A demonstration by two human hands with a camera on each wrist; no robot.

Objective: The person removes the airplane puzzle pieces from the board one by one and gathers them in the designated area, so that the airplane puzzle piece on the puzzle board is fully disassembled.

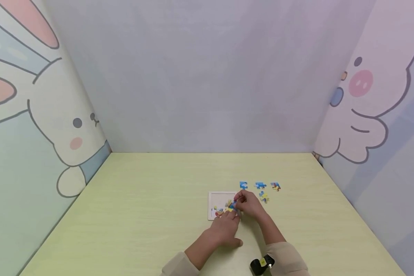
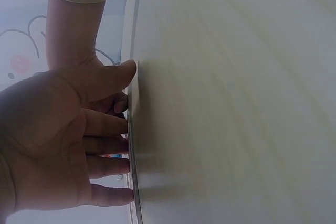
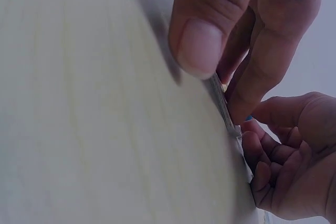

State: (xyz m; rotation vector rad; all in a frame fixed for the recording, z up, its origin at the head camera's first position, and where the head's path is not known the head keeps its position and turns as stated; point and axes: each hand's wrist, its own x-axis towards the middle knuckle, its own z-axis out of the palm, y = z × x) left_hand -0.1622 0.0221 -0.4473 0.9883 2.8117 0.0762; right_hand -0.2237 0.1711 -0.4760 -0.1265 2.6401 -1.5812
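Observation:
A small white-framed jigsaw tray point(image 1: 209, 205) lies on the table in the head view, with colourful pieces point(image 1: 219, 212) along its lower part. My left hand point(image 1: 225, 230) rests its straight fingers on the tray's near edge, thumb spread to the right. At the tray's right side, my right hand point(image 1: 250, 204) pinches a blue jigsaw piece point(image 1: 232, 206) between thumb and fingers, low over the tray. In the right wrist view, only a speck of blue shows by the right hand point(image 3: 296, 156); the left thumb point(image 3: 202, 48) looms close to the camera.
Several loose jigsaw pieces lie beyond and to the right of the tray, among them a blue one point(image 1: 243, 185), a red-and-blue one point(image 1: 276, 186) and a yellow-and-blue one point(image 1: 264, 197). A black device point(image 1: 258, 266) sits at the right sleeve. Walls border the pale table point(image 1: 141, 191).

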